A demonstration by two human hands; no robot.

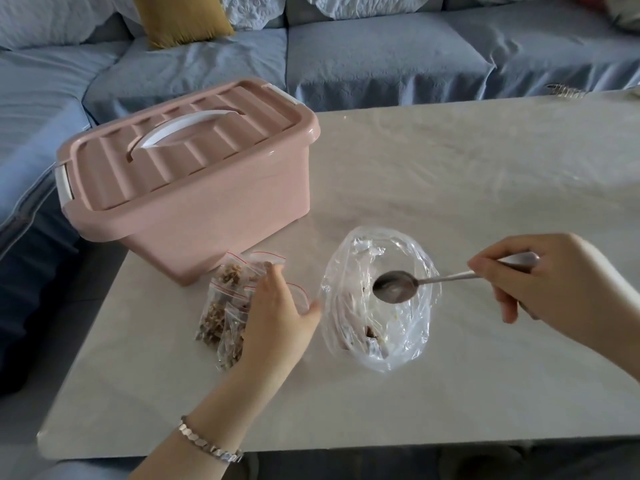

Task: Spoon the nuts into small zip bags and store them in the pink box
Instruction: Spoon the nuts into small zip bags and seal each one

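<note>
The small zip bags lie in a loose pile on the desk. They are at nine o'clock from the big clear bag and just beside the near corner of the pink box. The box stands at ten o'clock with its lid on.

The left hand rests on the pile with nearly straight fingers, the thumb spread toward the clear bag. The right hand, at three o'clock, pinches the handle of the spoon. The bowl of the spoon hangs over the open clear bag and looks empty.

I judge the zip bags to be light, soft and a little slippery, and the nuts inside to be brittle. It is better to take each bag by its red strip, or to gather several loosely, without squeezing. The box is stiff plastic, and its white side clips probably must be opened first.

The left hand hides part of the pile, so I cannot count the bags or see if every seal is closed. A few brown nuts remain in the clear bag, blurred by the creased film. The inside of the box is not visible.
</note>
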